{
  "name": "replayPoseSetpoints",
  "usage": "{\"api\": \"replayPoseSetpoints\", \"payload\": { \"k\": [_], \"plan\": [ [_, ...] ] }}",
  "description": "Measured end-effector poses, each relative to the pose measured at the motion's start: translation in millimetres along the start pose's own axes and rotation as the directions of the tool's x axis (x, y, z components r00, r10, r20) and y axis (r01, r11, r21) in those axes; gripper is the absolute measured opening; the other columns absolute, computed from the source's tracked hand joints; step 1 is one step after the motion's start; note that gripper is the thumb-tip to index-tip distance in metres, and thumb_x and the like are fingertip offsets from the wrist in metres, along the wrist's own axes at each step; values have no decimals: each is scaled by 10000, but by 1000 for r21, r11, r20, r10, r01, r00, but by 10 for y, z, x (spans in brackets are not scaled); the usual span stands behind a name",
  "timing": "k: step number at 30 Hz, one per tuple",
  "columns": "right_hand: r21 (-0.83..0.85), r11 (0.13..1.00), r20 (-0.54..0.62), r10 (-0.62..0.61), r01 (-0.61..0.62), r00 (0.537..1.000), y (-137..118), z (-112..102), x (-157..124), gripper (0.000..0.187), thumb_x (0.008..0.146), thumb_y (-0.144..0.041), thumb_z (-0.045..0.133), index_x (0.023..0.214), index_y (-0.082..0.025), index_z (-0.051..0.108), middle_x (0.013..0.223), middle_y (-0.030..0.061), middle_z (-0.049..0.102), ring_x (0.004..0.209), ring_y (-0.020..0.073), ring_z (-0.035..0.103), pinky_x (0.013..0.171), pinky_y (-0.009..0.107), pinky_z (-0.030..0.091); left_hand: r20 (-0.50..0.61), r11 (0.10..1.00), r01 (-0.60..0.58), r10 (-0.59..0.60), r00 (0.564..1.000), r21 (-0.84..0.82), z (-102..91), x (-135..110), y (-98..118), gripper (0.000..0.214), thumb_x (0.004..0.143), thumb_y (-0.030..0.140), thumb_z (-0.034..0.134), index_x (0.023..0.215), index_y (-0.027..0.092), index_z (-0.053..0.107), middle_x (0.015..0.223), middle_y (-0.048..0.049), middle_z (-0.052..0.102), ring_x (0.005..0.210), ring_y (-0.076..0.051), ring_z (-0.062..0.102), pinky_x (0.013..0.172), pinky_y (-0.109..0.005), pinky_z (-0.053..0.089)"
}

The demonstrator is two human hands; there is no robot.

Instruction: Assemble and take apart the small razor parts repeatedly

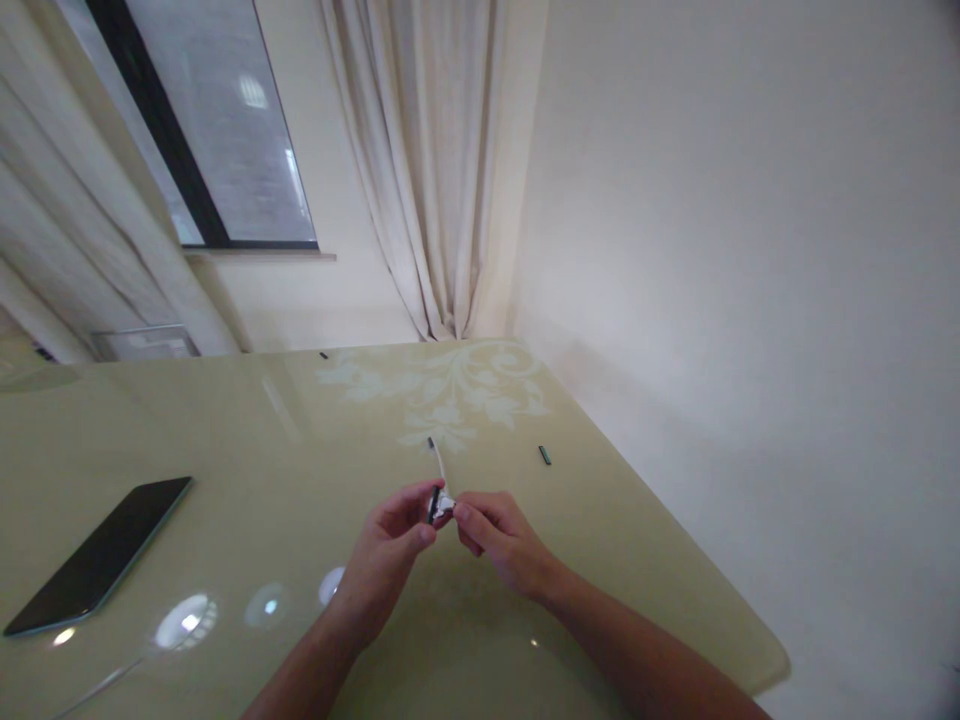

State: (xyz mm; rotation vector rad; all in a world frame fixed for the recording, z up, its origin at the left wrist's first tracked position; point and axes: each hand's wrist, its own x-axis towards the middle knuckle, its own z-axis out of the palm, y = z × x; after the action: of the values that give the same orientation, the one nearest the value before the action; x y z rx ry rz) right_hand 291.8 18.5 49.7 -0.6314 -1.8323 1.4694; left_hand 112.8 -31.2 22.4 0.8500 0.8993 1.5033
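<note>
My left hand grips a small silver-and-black piece between thumb and fingers, a dark strip along its left side. At the other side of this piece my right hand is closed, thumb and fingertips pinched against its silver edge. Both hands are just above the glossy table and nearly meet. A short white cable runs up from behind the piece and ends in a dark tip. The fingertips cover part of the piece, so its exact kind is unclear.
A dark-screened tablet lies at the left. A small dark green strip lies right of the hands, and a tiny black piece near the far edge. A thin white cable crosses the lower left. A wall borders the table's right side.
</note>
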Motion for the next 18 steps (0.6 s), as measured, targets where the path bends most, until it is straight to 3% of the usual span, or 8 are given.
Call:
{"api": "replayPoseSetpoints", "payload": {
  "k": [4,11,18],
  "plan": [
    [7,1000,-13,-23,24,1000,-11,-7,-5,568,1013,-643,495,721,-169,605,602,-25,453,566,114,397,559,271,303,-3,999,-9,9,1000,-37,4,-1,0,540,600,456,980,1081,261,827,977,-55,813,945,-230,738,1003,-415,540],
    [-7,999,41,-48,48,998,9,-23,0,534,1033,-576,507,685,-176,572,601,-27,459,565,112,404,562,271,305,-16,1000,30,-30,999,-5,-8,-11,-6,529,603,362,992,1096,267,825,931,-34,811,889,-181,718,898,-311,542],
    [-7,999,31,-49,50,998,-6,-36,6,549,1030,-572,508,646,-182,543,589,-28,448,556,110,392,556,271,293,-7,999,42,-42,999,-28,38,-15,21,525,570,346,1005,1061,267,837,922,-33,815,890,-183,716,888,-301,528]
  ]
}}
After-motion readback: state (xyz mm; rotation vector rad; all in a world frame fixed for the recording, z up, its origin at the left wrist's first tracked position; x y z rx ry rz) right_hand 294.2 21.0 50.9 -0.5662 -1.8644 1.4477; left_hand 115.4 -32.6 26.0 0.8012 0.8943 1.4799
